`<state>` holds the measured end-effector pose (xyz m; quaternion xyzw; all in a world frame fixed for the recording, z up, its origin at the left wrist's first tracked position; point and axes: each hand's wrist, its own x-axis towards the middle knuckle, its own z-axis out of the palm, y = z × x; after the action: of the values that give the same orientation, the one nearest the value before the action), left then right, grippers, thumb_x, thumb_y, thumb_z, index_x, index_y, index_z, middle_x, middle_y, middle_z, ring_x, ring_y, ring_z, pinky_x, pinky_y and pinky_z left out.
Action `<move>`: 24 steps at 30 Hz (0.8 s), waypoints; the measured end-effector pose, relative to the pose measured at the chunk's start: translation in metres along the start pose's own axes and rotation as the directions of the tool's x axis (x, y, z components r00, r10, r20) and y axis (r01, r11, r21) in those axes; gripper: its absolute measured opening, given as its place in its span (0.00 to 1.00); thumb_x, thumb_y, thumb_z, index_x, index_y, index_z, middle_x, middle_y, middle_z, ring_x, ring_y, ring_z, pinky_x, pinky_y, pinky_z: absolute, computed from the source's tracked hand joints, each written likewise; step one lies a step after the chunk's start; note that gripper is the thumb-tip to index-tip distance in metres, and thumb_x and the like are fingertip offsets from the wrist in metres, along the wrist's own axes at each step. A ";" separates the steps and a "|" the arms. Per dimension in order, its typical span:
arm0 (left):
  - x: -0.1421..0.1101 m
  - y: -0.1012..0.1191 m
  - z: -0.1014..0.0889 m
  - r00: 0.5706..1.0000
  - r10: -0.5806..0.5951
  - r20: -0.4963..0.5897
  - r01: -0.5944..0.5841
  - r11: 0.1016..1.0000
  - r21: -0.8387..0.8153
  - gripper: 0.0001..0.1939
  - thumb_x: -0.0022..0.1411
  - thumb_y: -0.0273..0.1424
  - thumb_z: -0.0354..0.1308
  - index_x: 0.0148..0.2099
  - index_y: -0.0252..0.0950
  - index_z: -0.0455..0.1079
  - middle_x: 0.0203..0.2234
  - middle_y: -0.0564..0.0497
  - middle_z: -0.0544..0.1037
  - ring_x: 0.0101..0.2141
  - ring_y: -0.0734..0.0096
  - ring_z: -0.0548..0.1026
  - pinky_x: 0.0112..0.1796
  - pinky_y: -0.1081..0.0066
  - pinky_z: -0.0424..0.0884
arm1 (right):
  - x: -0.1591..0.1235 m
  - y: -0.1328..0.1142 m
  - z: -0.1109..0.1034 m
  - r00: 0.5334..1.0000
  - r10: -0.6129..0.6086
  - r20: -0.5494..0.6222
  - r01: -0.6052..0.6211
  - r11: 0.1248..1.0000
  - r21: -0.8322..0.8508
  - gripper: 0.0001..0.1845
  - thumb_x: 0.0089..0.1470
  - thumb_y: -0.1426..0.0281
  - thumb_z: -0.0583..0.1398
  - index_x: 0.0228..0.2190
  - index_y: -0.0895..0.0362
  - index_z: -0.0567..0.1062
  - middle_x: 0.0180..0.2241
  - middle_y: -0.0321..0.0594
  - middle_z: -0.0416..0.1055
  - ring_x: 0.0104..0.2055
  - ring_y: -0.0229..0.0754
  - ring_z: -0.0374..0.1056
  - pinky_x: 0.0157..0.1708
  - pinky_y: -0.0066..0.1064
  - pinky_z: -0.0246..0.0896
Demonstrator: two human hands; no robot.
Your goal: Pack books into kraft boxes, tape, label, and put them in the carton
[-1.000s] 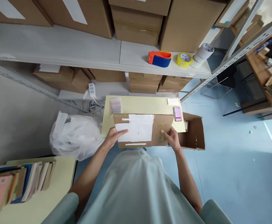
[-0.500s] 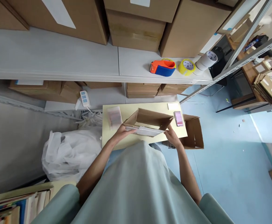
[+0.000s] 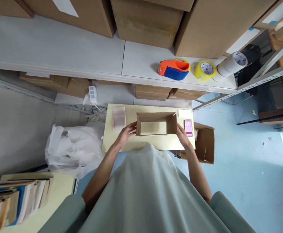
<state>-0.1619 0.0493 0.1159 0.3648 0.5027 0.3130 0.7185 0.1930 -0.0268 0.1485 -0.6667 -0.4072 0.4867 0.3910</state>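
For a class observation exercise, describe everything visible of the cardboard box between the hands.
The box looks like brown cardboard, rectangular, with thin walls and an open top. A pale yellow area shows through, seemingly the tabletop, so the bottom appears open too. Its long sides run across the view, over the tabletop; whether it rests there is unclear. The left hand touches its left end, the right hand its right end.

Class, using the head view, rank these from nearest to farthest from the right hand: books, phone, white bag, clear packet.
From the right hand:
1. Phone: just to its right.
2. Clear packet: tabletop's left side.
3. White bag: left of the table.
4. Books: lower left corner.
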 end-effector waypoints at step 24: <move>0.036 -0.024 0.072 0.973 -0.045 -0.225 0.092 0.975 0.204 0.53 0.51 0.68 0.71 0.67 0.37 0.76 0.68 0.33 0.76 0.67 0.45 0.75 0.59 0.59 0.77 | 0.053 0.061 -0.023 0.992 0.086 0.097 -0.098 0.988 0.122 0.46 0.54 0.37 0.70 0.63 0.52 0.76 0.69 0.55 0.72 0.68 0.61 0.74 0.67 0.55 0.73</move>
<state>-0.0803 0.0508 0.0948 0.3854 0.6218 0.2705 0.6258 0.2356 -0.0029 0.0800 -0.6355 -0.3618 0.5591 0.3907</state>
